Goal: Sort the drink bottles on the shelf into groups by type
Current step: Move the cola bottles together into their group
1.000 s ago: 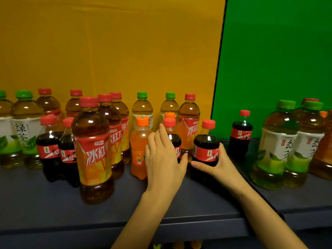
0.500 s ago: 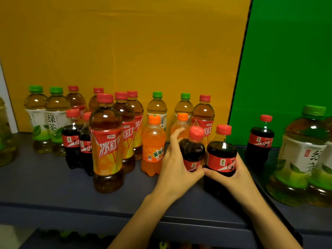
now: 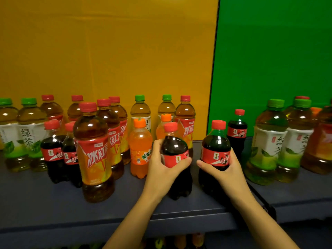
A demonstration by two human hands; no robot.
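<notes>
My left hand [image 3: 161, 166] grips a small dark cola bottle [image 3: 175, 151] with a red cap and red label, near the shelf's front. My right hand [image 3: 224, 168] grips a second cola bottle [image 3: 215, 142] just to the right of it. Two more colas [image 3: 53, 153] stand at the left and one cola [image 3: 237, 133] stands behind my right hand. Two orange soda bottles [image 3: 140, 146] stand behind my left hand. Red-capped iced tea bottles [image 3: 93, 144] fill the centre left. Green-capped green tea bottles [image 3: 25, 133] stand at the far left, at the back middle and at the right [image 3: 267, 141].
The bottles stand on a dark grey shelf [image 3: 45, 203] whose front edge runs across the lower view. A gap splits it from a second shelf section [image 3: 296, 193] at the right. Yellow and green panels back the shelf. More bottles show dimly on a lower level.
The cola in my left hand has come forward out of the row to the shelf's front. My right hand's cola sits further apart from it. My view has shifted.
</notes>
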